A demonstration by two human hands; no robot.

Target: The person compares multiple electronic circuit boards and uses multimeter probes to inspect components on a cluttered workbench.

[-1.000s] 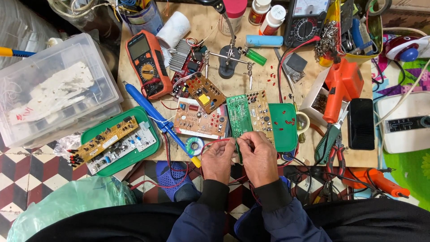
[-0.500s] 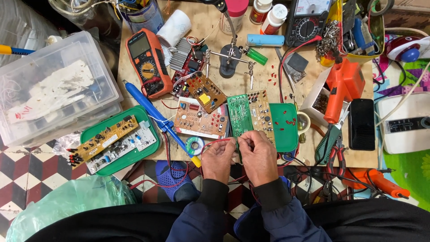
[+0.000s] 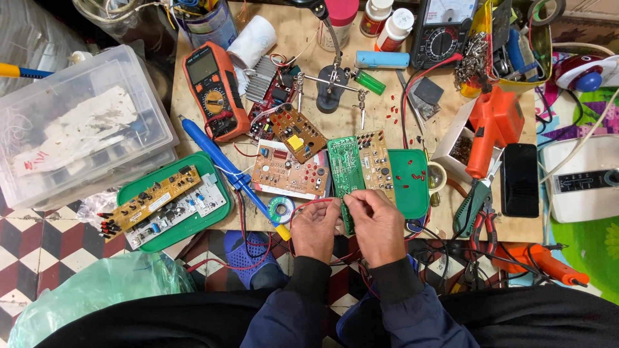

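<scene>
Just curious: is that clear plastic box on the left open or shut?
Shut: the clear plastic box has its lid lying flat on top, with papers showing through.

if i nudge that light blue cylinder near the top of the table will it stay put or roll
The light blue cylinder lies on its side, smooth and round, so it would probably roll. The green lighter beside it might stop it in that direction. It looks rigid, likely keeping its shape when gripped.

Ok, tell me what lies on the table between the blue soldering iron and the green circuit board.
In the head view, a tan circuit board lies flat between the blue soldering iron and the green circuit board.
</scene>
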